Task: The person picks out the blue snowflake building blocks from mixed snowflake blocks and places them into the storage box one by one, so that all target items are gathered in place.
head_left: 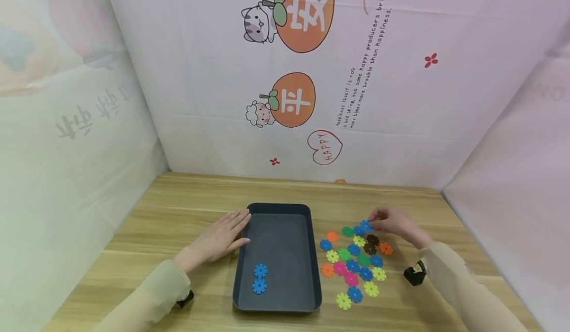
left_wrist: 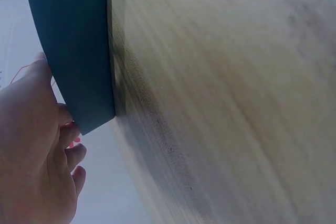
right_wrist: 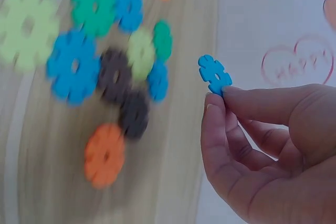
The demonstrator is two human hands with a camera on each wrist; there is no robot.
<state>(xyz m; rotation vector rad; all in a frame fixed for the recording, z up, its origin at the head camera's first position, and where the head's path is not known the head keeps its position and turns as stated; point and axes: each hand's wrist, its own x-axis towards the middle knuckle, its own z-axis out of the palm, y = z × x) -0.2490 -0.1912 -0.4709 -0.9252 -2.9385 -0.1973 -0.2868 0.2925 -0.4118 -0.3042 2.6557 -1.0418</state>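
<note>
Between thumb and fingers, my right hand (head_left: 390, 221) pinches a blue notched plastic disc (right_wrist: 214, 74), raised over the far edge of a spread of similar discs. My left hand (head_left: 222, 235) lies with its fingers extended against the left rim of a dark grey tray (head_left: 278, 253). In the left wrist view, fingertips touch the tray's outer wall (left_wrist: 73, 51). Inside the tray, near its front left, two blue discs (head_left: 260, 278) lie side by side, touching. Two brown discs (right_wrist: 115, 76) and an orange disc (right_wrist: 105, 155) lie on the table beneath my right hand.
Right of the tray, several loose discs in blue, green, yellow (head_left: 343, 301), pink (head_left: 351, 278) and orange cover part of the wooden table (head_left: 200, 193). Printed white cloth (head_left: 213, 124) hangs at the back and sides.
</note>
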